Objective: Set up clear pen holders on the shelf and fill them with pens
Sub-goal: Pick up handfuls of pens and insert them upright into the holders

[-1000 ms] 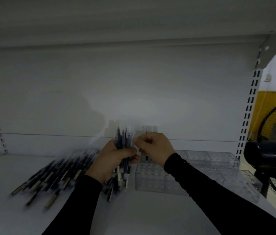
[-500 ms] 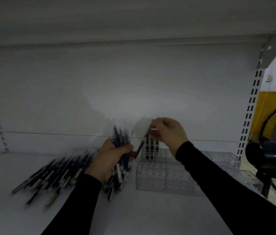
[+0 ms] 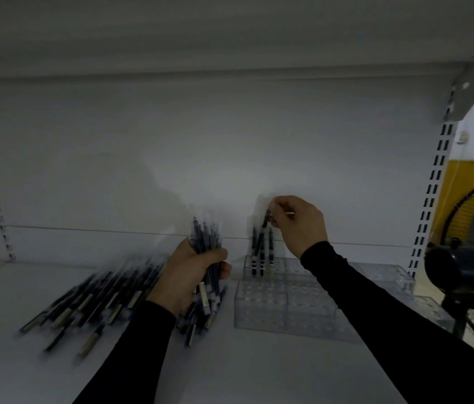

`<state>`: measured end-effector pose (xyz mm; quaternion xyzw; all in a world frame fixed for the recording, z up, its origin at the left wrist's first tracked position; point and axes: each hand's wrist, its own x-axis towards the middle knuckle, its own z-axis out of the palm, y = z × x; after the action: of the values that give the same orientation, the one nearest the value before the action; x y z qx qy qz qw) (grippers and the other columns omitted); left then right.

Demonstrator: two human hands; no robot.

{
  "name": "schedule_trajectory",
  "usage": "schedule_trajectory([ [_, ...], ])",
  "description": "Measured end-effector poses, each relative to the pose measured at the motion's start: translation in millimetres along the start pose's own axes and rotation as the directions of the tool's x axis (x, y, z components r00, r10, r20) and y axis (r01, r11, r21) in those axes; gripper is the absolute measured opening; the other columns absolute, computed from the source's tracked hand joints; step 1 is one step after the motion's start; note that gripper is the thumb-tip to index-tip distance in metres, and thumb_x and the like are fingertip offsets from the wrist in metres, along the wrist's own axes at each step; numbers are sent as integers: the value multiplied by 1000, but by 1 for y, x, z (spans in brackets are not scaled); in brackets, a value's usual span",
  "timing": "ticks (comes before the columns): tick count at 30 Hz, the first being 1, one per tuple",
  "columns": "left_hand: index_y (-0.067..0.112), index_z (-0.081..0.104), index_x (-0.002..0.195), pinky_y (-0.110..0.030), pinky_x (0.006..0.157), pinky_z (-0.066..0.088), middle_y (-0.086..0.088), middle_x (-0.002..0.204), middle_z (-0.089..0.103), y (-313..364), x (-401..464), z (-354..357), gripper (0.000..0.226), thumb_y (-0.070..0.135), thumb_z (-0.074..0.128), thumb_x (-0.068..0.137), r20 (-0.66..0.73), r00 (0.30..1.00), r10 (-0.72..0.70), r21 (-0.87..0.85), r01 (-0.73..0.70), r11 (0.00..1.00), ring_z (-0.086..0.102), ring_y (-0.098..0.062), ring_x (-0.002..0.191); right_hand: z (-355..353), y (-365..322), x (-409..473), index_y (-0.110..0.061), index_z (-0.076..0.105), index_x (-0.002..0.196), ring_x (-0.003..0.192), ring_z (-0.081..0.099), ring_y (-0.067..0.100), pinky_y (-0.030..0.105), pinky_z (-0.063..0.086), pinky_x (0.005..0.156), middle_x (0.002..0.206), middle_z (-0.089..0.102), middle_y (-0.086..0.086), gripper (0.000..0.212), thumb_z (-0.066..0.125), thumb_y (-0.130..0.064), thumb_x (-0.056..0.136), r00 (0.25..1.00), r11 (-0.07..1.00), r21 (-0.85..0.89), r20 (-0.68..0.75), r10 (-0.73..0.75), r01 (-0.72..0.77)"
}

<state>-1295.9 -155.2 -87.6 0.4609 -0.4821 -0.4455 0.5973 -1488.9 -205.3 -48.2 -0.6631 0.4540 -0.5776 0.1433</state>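
Right hand [image 3: 300,224] fingers [image 3: 277,206] pinched on the top of a single pen [image 3: 261,237], tilted, lower end down at the back-left holes of the clear pen holder [image 3: 273,304], just beside a few pens standing upright [image 3: 270,252] there. Left hand [image 3: 192,272] clenched round a bundle of pens [image 3: 205,237], tips pointing up, just left of the holder. Farther left, a loose pile of pens [image 3: 93,301] lying flat on the white shelf [image 3: 230,368], blurred. A second clear holder [image 3: 387,272] to the right along the shelf. Beyond the shelf's right upright, a dark fan [image 3: 463,258] against a yellow wall.
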Motion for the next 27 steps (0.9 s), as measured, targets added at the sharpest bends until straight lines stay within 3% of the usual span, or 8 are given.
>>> schedule_trajectory([
  [4, -7, 63, 92, -30, 57, 57, -15, 63, 67, 0, 1, -1, 9, 0, 67, 87, 17, 1000, 11, 6, -11, 1000, 66, -23, 55, -5, -2, 3, -13, 68, 96, 81, 68, 20, 33, 56, 84, 88, 69, 2, 13, 59, -21, 94, 1000, 999, -28, -20, -24, 24],
  [8, -5, 63, 86, -29, 56, 56, -14, 61, 66, 1, -1, 0, 5, -1, 66, 88, 35, 999, 15, 5, -16, 1000, 65, -23, 55, -22, 5, 7, -10, 68, 100, 78, 64, 16, 17, 47, 76, 92, 71, 5, 18, 56, -22, 96, 996, 980, -188, -48, -80, 70],
  [21, -3, 64, 85, -30, 58, 58, -16, 62, 67, 3, -3, 2, 5, 1, 67, 87, 39, 999, 7, 43, -9, 999, 67, -23, 56, -22, 12, 9, -5, 66, 109, 79, 56, 12, 7, 36, 74, 101, 70, 9, 23, 53, -20, 98, 993, 949, -296, 8, -115, 112],
  [27, -4, 63, 83, -26, 54, 55, -15, 61, 66, 4, -5, 2, 6, 0, 66, 88, 46, 999, 6, 49, -8, 999, 66, -21, 54, -16, 21, 0, -7, 67, 109, 89, 65, 20, 9, 38, 75, 104, 71, 8, 25, 53, -25, 97, 994, 930, -361, 101, -36, 70],
])
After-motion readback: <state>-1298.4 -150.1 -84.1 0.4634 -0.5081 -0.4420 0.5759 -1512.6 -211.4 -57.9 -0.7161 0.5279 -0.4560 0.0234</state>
